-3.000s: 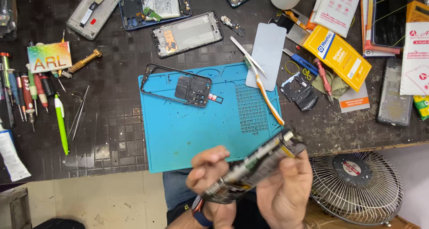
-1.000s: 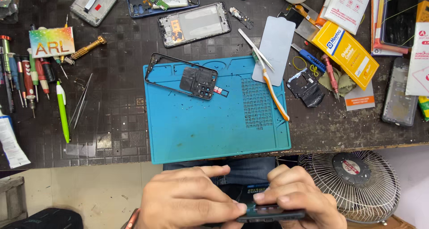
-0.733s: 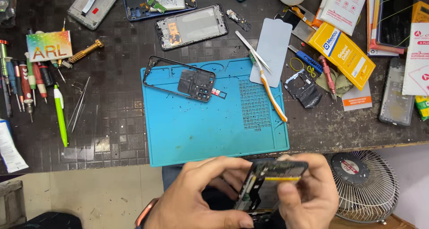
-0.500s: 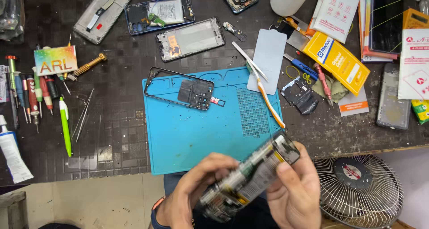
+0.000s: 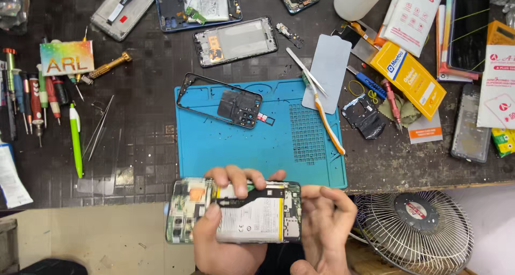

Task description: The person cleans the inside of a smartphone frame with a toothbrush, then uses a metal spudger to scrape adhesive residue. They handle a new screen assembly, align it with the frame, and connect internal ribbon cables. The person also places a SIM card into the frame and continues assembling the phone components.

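Head view, yellow box (image 5: 410, 79) right, rainbow card (image 5: 67, 57) left, opened phone (image 5: 236, 217) held

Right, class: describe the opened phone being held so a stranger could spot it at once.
Start at the blue rectangular silicone work mat in the middle of the dark bench. Just below its near edge, both hands, left hand and right hand, grip an opened phone with a white battery, the only one off the bench.
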